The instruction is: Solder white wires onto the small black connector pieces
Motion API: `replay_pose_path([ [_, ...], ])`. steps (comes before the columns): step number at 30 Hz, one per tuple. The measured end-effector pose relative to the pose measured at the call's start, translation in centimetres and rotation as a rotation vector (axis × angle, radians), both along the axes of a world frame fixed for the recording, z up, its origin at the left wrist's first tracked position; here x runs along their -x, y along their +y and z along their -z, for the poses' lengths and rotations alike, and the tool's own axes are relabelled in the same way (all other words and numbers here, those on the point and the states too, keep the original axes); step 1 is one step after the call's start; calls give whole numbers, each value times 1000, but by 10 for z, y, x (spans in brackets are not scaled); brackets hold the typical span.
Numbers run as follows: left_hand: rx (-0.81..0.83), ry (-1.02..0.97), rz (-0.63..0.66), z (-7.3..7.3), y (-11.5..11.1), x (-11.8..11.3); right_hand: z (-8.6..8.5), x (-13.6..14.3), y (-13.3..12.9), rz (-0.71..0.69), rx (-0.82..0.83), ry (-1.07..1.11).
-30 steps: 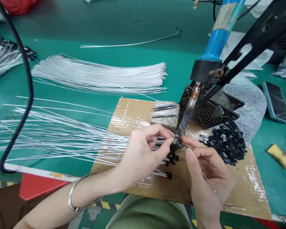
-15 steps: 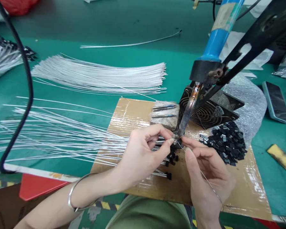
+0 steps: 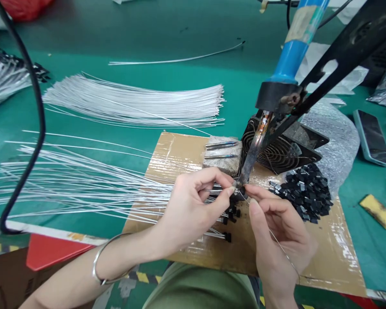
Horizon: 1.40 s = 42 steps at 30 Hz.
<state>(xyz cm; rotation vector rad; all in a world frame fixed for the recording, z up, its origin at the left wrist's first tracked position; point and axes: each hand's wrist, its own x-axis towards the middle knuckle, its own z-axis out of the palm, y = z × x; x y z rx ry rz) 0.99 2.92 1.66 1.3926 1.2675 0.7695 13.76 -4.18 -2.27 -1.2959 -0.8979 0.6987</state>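
My left hand (image 3: 193, 210) pinches the end of a white wire (image 3: 215, 191) between thumb and forefinger, right at the tip of a mounted soldering iron (image 3: 256, 148). The exact joint is mostly covered by my fingertips. On the other side, my right hand (image 3: 281, 236) grips a thin strand of solder wire (image 3: 284, 252), whose upper end reaches the iron's tip and whose tail hangs across the palm. Beneath my left hand lie white wires (image 3: 116, 189) with black connectors (image 3: 227, 237) on their ends.
A brown board (image 3: 328, 253) lies under the work. Around it are a black fan (image 3: 279, 146), a heap of black connectors (image 3: 309, 193), a grey block (image 3: 223, 162) with metal tips, a bundle of white wires (image 3: 141, 101), a yellow sponge (image 3: 378, 212) and a phone (image 3: 372, 137). A black cable (image 3: 40, 107) hangs at left.
Hardly anything differs. Both hands stay at the iron's tip, and the right thumb has shifted very slightly.
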Motion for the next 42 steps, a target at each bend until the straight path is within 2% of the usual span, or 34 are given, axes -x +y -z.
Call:
replay_pose_path([
  [17,-53,22,4,6,0,0,2,-1,2,-11,-48,-67],
  [42,-81,31,4,9,-3,1,2,5,2,64,-76,-139],
])
